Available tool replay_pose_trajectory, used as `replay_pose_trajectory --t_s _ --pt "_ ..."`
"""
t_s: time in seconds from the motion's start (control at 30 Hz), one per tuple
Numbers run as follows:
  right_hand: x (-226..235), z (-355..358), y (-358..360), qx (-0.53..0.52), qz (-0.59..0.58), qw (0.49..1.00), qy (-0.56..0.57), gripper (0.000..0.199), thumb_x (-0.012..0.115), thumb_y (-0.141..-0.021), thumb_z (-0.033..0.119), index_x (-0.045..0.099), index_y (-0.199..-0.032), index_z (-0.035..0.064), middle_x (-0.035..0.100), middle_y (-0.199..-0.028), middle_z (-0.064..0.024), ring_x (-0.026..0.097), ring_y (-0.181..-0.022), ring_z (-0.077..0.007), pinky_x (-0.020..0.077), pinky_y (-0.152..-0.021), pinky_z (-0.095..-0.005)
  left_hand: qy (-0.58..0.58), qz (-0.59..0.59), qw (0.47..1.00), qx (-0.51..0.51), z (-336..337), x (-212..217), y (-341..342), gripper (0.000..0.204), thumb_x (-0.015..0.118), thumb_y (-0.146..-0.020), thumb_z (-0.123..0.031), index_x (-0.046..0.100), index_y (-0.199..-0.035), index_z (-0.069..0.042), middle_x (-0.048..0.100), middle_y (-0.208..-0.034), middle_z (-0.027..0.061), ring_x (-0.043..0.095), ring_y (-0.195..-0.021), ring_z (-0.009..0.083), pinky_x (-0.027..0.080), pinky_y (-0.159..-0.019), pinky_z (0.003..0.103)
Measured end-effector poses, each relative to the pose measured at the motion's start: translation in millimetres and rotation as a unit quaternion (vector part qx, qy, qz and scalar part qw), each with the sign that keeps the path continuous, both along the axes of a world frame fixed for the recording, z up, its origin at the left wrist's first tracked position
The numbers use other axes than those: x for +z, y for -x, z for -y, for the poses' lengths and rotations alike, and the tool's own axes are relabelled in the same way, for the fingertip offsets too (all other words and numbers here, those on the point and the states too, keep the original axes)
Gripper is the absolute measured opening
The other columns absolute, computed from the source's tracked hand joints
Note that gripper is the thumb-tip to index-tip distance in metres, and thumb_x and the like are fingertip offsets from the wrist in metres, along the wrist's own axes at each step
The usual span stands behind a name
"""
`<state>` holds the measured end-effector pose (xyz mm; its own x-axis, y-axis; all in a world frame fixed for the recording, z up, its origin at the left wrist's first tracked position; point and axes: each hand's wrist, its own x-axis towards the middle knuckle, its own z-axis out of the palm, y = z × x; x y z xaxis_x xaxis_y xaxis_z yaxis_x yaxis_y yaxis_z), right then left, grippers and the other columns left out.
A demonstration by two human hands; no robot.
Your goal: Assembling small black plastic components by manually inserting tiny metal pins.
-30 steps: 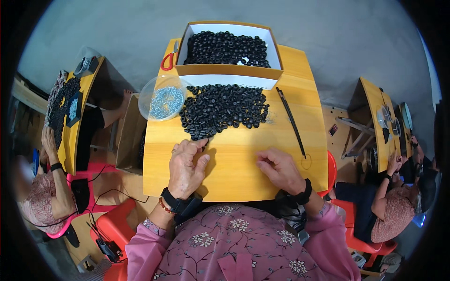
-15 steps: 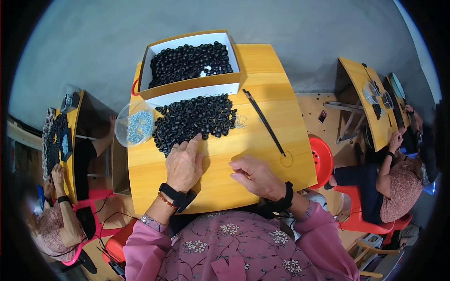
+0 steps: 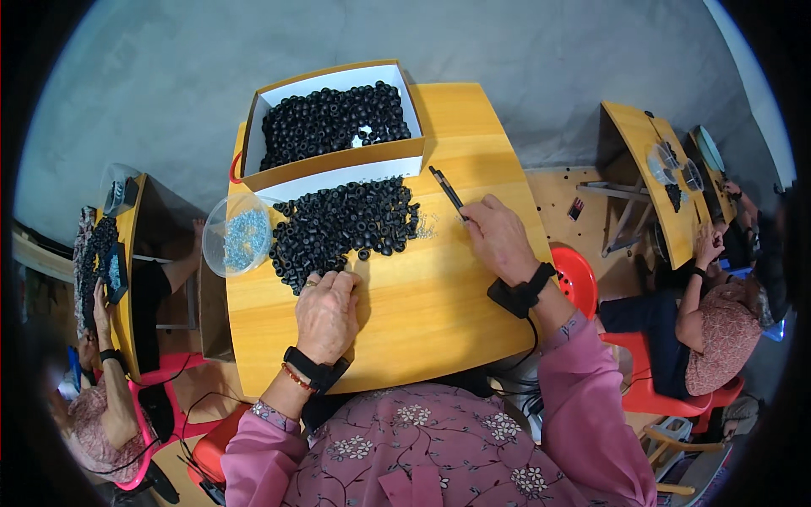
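My left hand rests at the near edge of a loose pile of black beads. Its fingers are curled down and pressed together; whatever lies under them is hidden. To the right, my right hand lies over a long, thin black strand, its fingers closed on it. Only the strand's far part shows; the hand covers the rest. Beside the pile stands a clear round tub of pale blue, shiny beads. Tiny clear bits lie at the pile's right edge.
Behind the pile, a brown-and-white box holds many black beads. The wooden table carries all this. A red stool stands by its right edge. People work at other tables on both sides. Cables hang beside my right wrist.
My right hand has moved forward and right, from the near table onto the black strand. My left hand has drawn back slightly, its pointing index finger now curled in.
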<state>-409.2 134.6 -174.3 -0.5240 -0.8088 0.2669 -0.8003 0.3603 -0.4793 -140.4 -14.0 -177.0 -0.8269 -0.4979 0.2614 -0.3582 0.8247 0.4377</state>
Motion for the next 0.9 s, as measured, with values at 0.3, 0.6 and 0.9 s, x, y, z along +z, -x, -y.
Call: replay_pose_trajectory --t_s 0.3,0.6,0.9 --pt "-8 11 -16 0.009 -0.020 0.994 -0.103 0.013 0.056 -0.088 0.006 0.067 -0.094 0.0022 0.061 -0.095 -0.0178 0.064 -0.085 -0.0408 0.0523 -0.074 -0.0493 -0.009 -0.027 1.000 -0.001 3 -4 -2 0.025 0.067 -0.073 0.005 0.063 -0.095 -0.005 0.064 -0.086 0.0139 0.059 -0.083 0.0367 0.048 -0.074 0.044" --pt "7 -9 -7 -0.006 0.056 0.996 0.068 0.016 0.064 -0.084 -0.001 0.069 -0.100 -0.0009 0.063 -0.088 -0.0176 0.063 -0.080 -0.0384 0.0506 -0.070 -0.0435 -0.010 -0.024 1.000 -0.006 4 0 -3 0.023 0.068 -0.071 0.006 0.061 -0.090 -0.006 0.058 -0.084 0.0130 0.057 -0.083 0.0360 0.046 -0.073 0.045" --pt "-14 -12 -45 0.077 -0.011 0.993 -0.084 0.012 0.064 -0.088 0.009 0.064 -0.098 0.0026 0.060 -0.093 -0.0155 0.063 -0.085 -0.0378 0.0525 -0.072 -0.0445 -0.032 -0.090 0.995 -0.031 1 10 -11 0.025 0.069 -0.074 0.005 0.058 -0.094 -0.005 0.056 -0.087 0.0134 0.054 -0.083 0.0355 0.044 -0.073 0.044"
